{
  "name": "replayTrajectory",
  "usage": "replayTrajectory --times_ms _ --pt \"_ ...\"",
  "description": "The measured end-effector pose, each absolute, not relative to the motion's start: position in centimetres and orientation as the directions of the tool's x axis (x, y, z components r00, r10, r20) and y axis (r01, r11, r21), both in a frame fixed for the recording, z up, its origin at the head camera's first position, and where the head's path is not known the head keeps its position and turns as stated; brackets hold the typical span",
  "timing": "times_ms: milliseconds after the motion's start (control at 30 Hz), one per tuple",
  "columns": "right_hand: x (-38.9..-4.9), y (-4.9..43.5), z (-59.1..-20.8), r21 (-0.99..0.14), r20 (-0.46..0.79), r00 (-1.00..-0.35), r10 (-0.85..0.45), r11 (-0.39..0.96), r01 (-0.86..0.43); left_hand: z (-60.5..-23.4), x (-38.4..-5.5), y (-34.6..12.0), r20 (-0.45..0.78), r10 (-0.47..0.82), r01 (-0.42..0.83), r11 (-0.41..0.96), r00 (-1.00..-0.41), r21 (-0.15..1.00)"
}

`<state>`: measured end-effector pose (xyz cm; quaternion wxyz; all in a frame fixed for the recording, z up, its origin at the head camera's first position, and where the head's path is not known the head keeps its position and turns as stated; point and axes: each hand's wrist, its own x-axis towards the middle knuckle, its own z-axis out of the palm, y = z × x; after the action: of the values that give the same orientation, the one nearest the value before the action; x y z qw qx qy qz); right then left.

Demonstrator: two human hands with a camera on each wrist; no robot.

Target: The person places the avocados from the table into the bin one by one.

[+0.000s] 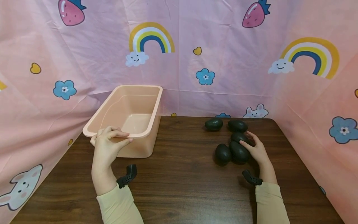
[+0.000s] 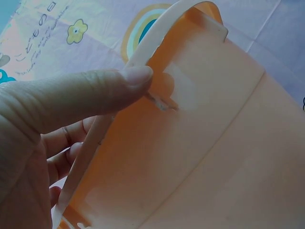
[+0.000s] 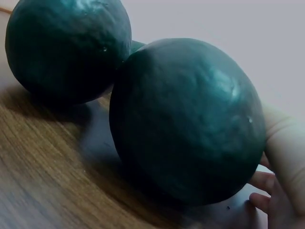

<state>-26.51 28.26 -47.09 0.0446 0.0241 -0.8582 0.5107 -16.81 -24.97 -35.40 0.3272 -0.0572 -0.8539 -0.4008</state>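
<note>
A pale peach plastic bin (image 1: 139, 146) stands at the left of the table. My left hand (image 1: 107, 146) grips its near rim, the thumb on the outside under the lip; in the left wrist view the thumb (image 2: 105, 93) lies across the rim. Several dark green avocados lie at the right. My right hand (image 1: 258, 151) holds the middle avocado (image 1: 237, 137) between thumb and fingers, from its right side. Close in front of that hand are a larger avocado (image 1: 239, 153) and another avocado (image 1: 222, 153). In the right wrist view the near avocado (image 3: 188, 119) hides most of the grasp.
Farther back lie two more avocados, a left one (image 1: 213, 124) and a right one (image 1: 237, 126). The dark wood table (image 1: 184, 186) meets a patterned pink cloth (image 1: 223, 99) at the back and sides. The bin's inside shows a bare floor (image 1: 137, 123).
</note>
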Motion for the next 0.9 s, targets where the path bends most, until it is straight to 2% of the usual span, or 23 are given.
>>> replayTrajectory --times_ms 367,900 --pt "-26.52 28.64 -47.32 -0.872 0.042 -0.999 -0.007 0.488 -0.04 -35.47 -16.86 -25.05 0.605 -0.163 0.362 0.671 -0.78 0.648" --pt "-26.58 28.63 -47.53 -0.865 0.094 -0.996 0.006 0.495 -0.079 -35.4 -16.81 -25.04 0.614 -0.163 0.374 0.665 -0.773 0.647"
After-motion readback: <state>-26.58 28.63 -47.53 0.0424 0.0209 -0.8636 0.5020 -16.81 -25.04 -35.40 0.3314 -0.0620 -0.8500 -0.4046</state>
